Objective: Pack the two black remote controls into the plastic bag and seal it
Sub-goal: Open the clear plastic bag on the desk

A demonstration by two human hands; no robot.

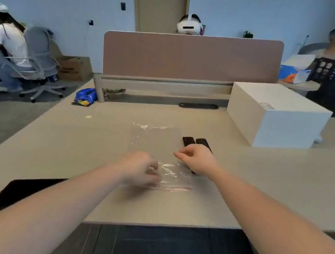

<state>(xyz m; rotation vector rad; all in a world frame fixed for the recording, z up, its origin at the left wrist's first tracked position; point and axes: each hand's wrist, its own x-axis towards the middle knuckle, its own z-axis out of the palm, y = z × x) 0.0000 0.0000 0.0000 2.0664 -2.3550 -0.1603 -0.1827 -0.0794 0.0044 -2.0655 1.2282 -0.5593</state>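
Note:
A clear plastic bag (155, 140) lies flat on the beige table, its red zip strip (174, 187) along the near edge. My left hand (141, 171) rests on the bag's near left corner, fingers curled onto the plastic beside the strip. Two black remote controls (188, 140) (203, 142) lie side by side just right of the bag. My right hand (197, 159) covers their middle and near parts with fingers bent and fingertips pinched toward the bag's right edge. Whether it grips a remote is hidden.
A white box (274, 113) stands at the back right of the table (71, 144). A dark tablet (20, 191) lies at the near left edge. A pink divider panel (191, 56) closes the far side. Other people sit beyond it and at far left.

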